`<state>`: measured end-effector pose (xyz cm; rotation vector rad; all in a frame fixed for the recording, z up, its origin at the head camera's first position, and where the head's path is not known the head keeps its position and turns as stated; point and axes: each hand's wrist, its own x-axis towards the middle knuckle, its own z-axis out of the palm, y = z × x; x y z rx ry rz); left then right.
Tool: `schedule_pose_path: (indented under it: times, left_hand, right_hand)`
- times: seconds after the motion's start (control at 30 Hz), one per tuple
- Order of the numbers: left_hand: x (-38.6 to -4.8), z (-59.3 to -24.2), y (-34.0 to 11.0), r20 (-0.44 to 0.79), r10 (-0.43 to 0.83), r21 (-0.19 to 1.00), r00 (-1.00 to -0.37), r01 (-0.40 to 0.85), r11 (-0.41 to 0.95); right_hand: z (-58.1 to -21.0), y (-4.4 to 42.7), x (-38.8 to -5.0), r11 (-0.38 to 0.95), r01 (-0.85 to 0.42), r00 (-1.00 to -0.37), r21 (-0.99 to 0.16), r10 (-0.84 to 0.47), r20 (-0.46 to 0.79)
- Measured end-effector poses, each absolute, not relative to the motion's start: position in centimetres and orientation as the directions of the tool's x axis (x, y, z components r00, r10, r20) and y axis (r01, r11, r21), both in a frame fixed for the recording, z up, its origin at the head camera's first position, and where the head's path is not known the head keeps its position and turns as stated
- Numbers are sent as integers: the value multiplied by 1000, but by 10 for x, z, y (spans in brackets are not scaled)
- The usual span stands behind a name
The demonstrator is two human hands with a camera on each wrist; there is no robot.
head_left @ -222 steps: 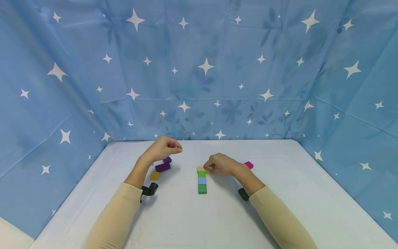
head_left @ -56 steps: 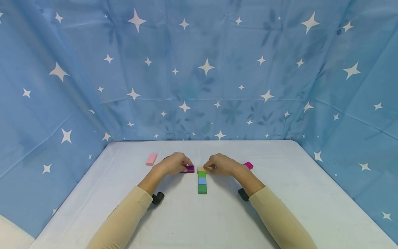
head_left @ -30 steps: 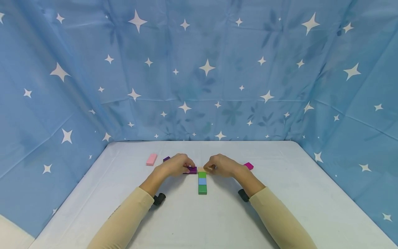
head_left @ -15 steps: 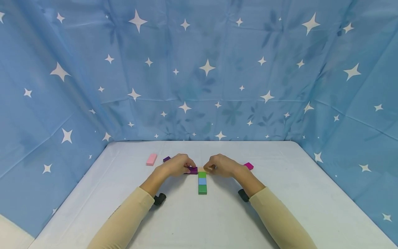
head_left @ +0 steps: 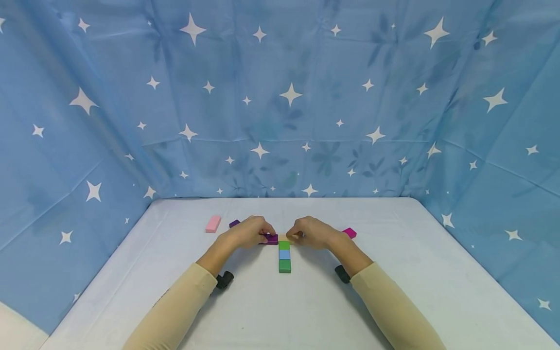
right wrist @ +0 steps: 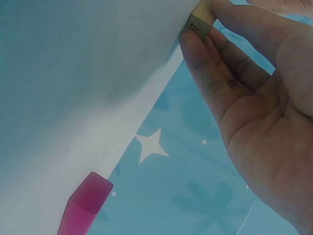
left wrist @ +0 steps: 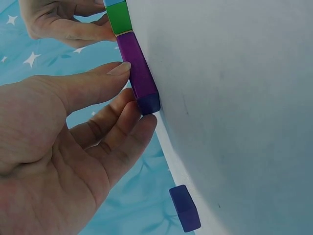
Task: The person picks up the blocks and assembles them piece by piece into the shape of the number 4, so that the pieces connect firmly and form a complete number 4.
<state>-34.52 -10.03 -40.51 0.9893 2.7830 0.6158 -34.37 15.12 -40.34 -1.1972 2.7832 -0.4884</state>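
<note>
My left hand (head_left: pixel 247 232) holds a long purple block (head_left: pixel 272 239) between thumb and fingertips, flat on the table. In the left wrist view the thumb lies along the purple block (left wrist: pixel 138 66) and fingertips meet its near end. Its other end meets the plain wooden block (head_left: pixel 282 238). My right hand (head_left: pixel 312 232) pinches that wooden block, mostly hiding it; the right wrist view shows a mark like a 2 on the wooden block's end (right wrist: pixel 196 25). Running from it toward me is a row: a light green block (head_left: pixel 284 245), a blue block (head_left: pixel 285 254) and a dark green block (head_left: pixel 285 266).
A pink block (head_left: pixel 213 224) and a smaller purple block (head_left: pixel 234 223) lie left of the left hand. Right of the right hand is a magenta block (head_left: pixel 350 233), partly covered by the wrist. A blue starred curtain (head_left: pixel 280 97) hangs behind the white table (head_left: pixel 280 311).
My left hand has brought the long purple block rightward from the left group, ending against the wooden block. The pink block came into view; the yellow one is out of sight. My right hand stayed put.
</note>
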Motion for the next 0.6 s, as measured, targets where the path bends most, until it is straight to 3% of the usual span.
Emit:
schedule_pose_path:
  times: [0.6]
  left_hand:
    - [-341, -402, -101, 10, 601, 424, -799, 548, 721]
  right_hand:
    - [-403, 151, -344, 657, -686, -701, -313, -711, 46]
